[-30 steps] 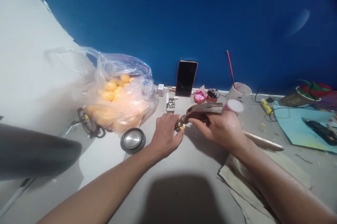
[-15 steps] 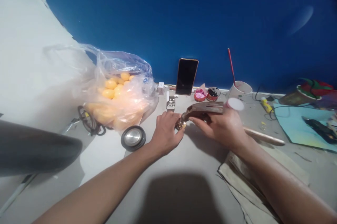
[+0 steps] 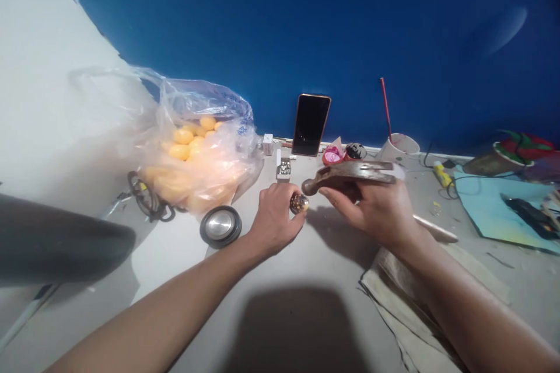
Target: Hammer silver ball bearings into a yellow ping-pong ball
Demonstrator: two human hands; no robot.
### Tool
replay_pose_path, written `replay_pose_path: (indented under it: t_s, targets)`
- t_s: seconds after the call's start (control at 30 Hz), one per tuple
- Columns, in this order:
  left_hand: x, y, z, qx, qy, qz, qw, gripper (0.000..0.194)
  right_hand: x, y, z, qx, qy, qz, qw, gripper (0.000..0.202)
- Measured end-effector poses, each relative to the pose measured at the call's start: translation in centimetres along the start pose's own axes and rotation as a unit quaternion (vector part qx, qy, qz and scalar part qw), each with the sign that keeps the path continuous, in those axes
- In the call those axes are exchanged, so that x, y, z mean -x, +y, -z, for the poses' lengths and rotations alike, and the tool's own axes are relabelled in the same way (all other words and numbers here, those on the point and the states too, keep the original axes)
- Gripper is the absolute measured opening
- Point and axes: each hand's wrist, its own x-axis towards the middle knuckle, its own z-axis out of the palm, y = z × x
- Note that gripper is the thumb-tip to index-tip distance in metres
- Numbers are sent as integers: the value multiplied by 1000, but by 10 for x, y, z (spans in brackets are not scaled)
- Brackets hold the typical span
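Note:
My left hand (image 3: 275, 218) is wrapped round a small roundish piece (image 3: 300, 203) covered in shiny gold-coloured metal bits, with a bit of yellow at its edge. My fingers hide much of it. In my right hand (image 3: 382, 209) is a claw hammer (image 3: 350, 172), gripped close under the head. The hammer's round face hangs just right of the piece and a little above it, apart from it. Behind my left hand stands a small open box (image 3: 283, 169) of shiny metal bits.
To the left are a clear plastic bag (image 3: 205, 180) of yellow egg-like balls and a round black-rimmed lid (image 3: 220, 226). A phone (image 3: 311, 125) leans on the blue wall near a white cup (image 3: 399, 147). A cloth (image 3: 394, 297) lies under my right forearm.
The hammer head has drawn back to the right, off the studded piece it was touching or nearly touching. My left hand keeps its hold in the same place.

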Motion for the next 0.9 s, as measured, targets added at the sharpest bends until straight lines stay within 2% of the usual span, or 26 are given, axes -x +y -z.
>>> replay_pose_path:
  t_s: [0.17,0.3,0.37,0.5,0.7,0.9]
  targets:
    - [0,2,1,-3,6,-14,1000,23,0,-3,-1,33,3,52,998,40]
    - [0,3,2,-10,-13,-10,1000,14,-3,-5,12,-2,24,14,1000,41]
    - [0,2,1,-11,-13,-12,1000,12,-4,-6,12,1,28,14,1000,42]
    - [0,0,0,-11,-1,-16,1000,19,-1,-4,0,37,0,49,998,40]
    - [-1,1,0,-30,-22,-17,999,19,-2,-1,5,16,26,11,999,41]
    - [-1,-2,-1,0,-3,-3,1000,38,-1,-4,1,46,-28,51,997,39]
